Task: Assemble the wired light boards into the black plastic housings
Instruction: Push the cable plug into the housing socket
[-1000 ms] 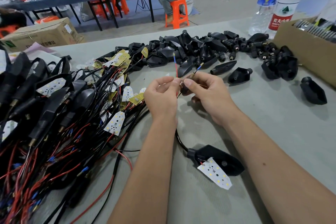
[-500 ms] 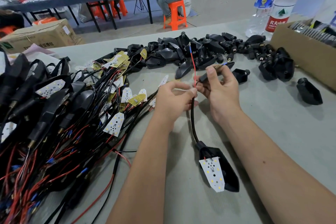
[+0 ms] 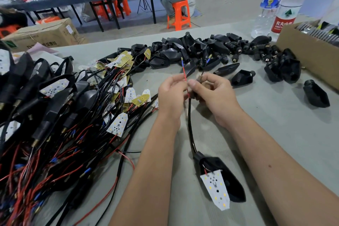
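The black cable's (image 3: 189, 123) upper end is hidden between the left hand (image 3: 171, 93) and right hand (image 3: 214, 93).

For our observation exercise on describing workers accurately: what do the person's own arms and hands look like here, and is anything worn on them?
Both forearms are bare up to the bottom edge of the picture; no sleeves show. The left hand and right hand wear no gloves, and no rings, watch or wristband are visible. Fingernails look short and unpainted.

Matt black plastic housing (image 3: 227, 176), white glossy light board (image 3: 216, 191), smooth grey table (image 3: 275, 134), brown cardboard box (image 3: 308, 57).
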### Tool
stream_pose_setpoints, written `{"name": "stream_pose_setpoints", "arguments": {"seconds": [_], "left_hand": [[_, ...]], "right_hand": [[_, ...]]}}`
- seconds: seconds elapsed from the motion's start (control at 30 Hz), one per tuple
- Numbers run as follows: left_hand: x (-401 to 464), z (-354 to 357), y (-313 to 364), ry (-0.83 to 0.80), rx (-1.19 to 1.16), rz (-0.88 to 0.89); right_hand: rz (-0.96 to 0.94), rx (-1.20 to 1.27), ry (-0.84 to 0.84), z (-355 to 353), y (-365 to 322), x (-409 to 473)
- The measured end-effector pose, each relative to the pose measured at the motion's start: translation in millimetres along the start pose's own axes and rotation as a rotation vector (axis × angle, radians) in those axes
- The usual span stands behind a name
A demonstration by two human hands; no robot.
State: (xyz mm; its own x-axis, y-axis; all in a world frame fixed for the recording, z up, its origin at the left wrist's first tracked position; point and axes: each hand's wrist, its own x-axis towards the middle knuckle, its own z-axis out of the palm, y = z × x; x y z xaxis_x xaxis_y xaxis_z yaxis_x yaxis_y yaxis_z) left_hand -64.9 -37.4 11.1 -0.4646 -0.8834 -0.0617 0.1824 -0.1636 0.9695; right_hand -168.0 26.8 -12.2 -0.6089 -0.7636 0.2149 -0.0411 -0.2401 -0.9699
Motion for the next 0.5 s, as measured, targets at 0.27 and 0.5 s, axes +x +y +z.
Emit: {"name": "stream_pose_setpoints", "arguments": {"seconds": [0.27, 0.5], "left_hand": [[10, -21, 1, 0.186, 0.117, 0.183], [6, -28, -3, -0.209, 0.593, 0.192]], "right_hand": [[0.037, 0.056, 0.02, 2, -6, -1], [0.139, 0.283, 0.173, -7, -10, 2]]}}
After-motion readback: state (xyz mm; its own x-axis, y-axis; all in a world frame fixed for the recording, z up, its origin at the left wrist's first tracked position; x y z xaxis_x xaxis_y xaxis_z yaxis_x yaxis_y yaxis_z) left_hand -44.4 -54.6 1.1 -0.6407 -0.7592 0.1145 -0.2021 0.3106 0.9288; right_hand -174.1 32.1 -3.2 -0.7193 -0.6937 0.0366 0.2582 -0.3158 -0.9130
